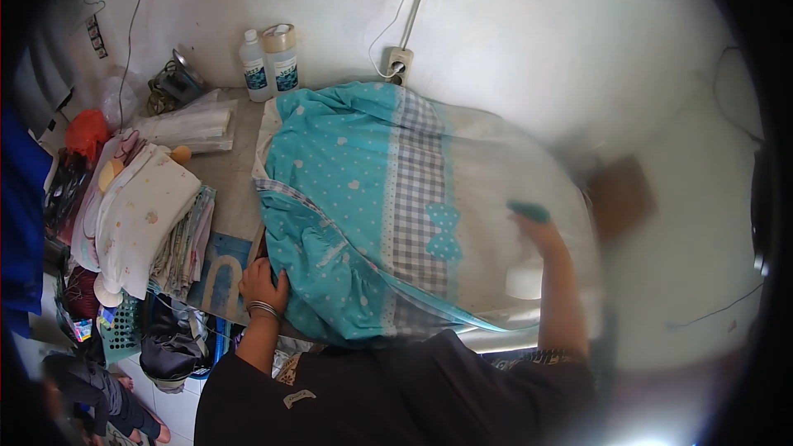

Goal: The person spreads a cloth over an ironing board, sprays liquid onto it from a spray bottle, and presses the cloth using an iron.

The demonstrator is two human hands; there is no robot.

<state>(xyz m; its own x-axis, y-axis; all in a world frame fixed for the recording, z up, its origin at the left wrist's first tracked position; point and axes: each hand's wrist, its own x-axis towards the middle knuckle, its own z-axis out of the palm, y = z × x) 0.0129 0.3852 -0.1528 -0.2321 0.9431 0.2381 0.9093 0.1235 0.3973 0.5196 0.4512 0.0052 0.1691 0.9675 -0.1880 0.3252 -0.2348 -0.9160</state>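
A turquoise dotted garment (330,149) with white hearts, a grey gingham band and a bow patch is spread over the padded table; a strip with a tie crosses its lower part. My left hand (263,287) lies at the garment's left edge, fingers apart, touching the fabric. Over the bare right part of the table, my right hand (541,238) is raised and closed around a spray bottle (524,283) with a green head and a whitish body. Motion blurs the bottle, and the fingers partly hide its neck.
Folded cloths (153,206) are stacked at the left, near plastic-wrapped packs (190,124). Two white bottles (255,74), one with a tape roll on top, stand by the wall. A plugged socket (400,64) hangs behind the table. Someone's legs (107,392) show at lower left.
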